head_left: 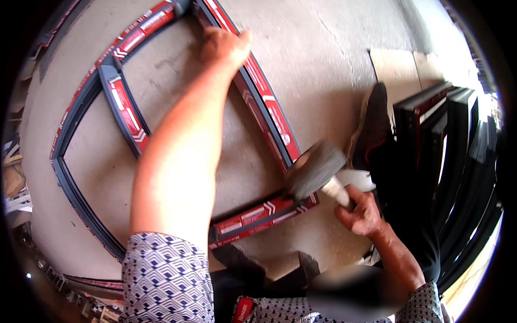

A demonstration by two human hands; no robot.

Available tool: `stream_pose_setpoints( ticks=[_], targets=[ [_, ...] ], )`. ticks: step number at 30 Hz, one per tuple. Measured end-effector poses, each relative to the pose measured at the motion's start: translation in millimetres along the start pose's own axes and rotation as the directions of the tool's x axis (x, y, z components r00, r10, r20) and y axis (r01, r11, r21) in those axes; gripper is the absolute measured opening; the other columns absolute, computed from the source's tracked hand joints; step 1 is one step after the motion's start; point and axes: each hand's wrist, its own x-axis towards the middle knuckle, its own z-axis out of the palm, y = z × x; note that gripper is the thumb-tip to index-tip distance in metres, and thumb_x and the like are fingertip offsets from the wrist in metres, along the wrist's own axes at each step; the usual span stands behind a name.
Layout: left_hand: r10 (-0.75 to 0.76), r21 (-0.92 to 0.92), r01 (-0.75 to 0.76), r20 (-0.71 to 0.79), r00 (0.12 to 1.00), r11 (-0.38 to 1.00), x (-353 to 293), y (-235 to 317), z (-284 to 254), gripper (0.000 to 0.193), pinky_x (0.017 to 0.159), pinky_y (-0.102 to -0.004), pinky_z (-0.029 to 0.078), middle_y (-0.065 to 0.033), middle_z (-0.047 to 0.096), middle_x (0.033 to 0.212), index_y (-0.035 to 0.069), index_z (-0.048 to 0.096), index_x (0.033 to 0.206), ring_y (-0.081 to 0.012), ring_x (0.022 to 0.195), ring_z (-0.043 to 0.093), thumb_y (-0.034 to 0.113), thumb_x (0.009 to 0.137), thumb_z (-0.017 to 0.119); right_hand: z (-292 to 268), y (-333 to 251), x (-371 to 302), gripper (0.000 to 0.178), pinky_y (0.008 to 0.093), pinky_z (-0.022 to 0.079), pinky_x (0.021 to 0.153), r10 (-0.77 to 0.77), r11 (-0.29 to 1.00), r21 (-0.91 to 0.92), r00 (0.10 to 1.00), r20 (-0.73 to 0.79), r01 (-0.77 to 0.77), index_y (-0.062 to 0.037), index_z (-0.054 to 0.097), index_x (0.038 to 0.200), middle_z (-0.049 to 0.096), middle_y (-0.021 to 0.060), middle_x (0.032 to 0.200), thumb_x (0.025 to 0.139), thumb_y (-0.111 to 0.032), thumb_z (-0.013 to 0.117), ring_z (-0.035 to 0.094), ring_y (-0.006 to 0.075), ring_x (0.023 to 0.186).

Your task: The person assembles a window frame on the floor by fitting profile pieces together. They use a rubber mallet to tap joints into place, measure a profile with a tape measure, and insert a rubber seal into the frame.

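My left hand (226, 47) is closed around the long right-hand rail (264, 86) of a dark grey window frame with red-and-white protective tape. My left forearm reaches across the frame and hides part of its middle bar (125, 110). In my right hand (362, 211) is a mallet (316, 171) with a thick dark head and a pale handle, slightly smeared by motion. Its head is over the near right corner, where the long rail meets the short near rail (258, 218). Whether it touches the corner, I cannot tell.
The frame lies on a grey concrete floor (318, 70). Several black frames (452, 124) lean together at the right, beside my dark-trousered leg and shoe (371, 124). Flat cardboard (396, 70) lies beyond the shoe. Assorted items (16, 180) line the far left edge.
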Motion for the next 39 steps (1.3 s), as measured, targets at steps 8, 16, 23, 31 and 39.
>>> stream_pose_setpoints(
  ticks=[8,16,23,31,39],
  targets=[
    [-0.020,-0.016,0.019,-0.023,1.000,1.000,7,5,8,0.079,0.096,-0.0499,0.059,-0.0400,0.066,0.119,-0.016,0.038,0.121,-0.0454,0.111,0.072,0.052,0.090,0.061,-50,-89,146,0.032,0.0396,0.051,0.061,-0.312,0.945,-0.029,0.868,-0.386,0.327,-0.0021,0.055,0.123,0.061,0.0172,0.075,0.099,-0.017,0.069,0.062,0.0221,0.065],
    [0.117,0.041,-0.114,-0.063,0.991,0.993,9,0,16,0.078,0.085,-0.0484,0.063,-0.0401,0.068,0.107,-0.020,0.037,0.116,-0.0430,0.103,0.075,0.052,0.095,0.057,-71,-176,284,0.025,0.0516,0.053,0.072,-0.575,0.810,-0.356,0.750,-0.326,0.466,-0.0062,0.058,0.113,0.069,0.0225,0.085,0.102,-0.028,0.062,0.069,0.0445,0.081],
    [0.044,0.023,-0.044,-0.011,0.999,0.999,10,-1,15,0.093,0.089,-0.0443,0.063,-0.0396,0.067,0.118,-0.027,0.030,0.132,-0.0384,0.104,0.076,0.050,0.092,0.063,-52,-197,339,0.024,0.0505,0.053,0.073,-0.615,0.769,-0.458,0.713,-0.338,0.446,-0.0096,0.059,0.112,0.070,0.0204,0.086,0.103,-0.031,0.062,0.069,0.0424,0.082],
    [-0.007,-0.001,0.007,0.025,1.000,1.000,6,0,11,0.096,0.098,-0.0449,0.060,-0.0386,0.063,0.129,-0.025,0.027,0.137,-0.0409,0.114,0.072,0.050,0.091,0.065,-47,-199,347,0.024,0.0536,0.053,0.075,-0.583,0.785,-0.484,0.726,-0.364,0.388,-0.0122,0.057,0.115,0.072,0.0221,0.092,0.104,-0.033,0.060,0.069,0.0458,0.089],
    [0.010,-0.049,-0.010,-0.001,1.000,0.999,7,-1,12,0.092,0.100,-0.0450,0.059,-0.0384,0.062,0.131,-0.024,0.029,0.136,-0.0412,0.117,0.071,0.047,0.091,0.065,-50,-206,345,0.022,0.0535,0.054,0.075,-0.597,0.771,-0.504,0.718,-0.357,0.390,-0.0121,0.057,0.115,0.072,0.0215,0.092,0.103,-0.030,0.063,0.069,0.0461,0.089]
  ],
)
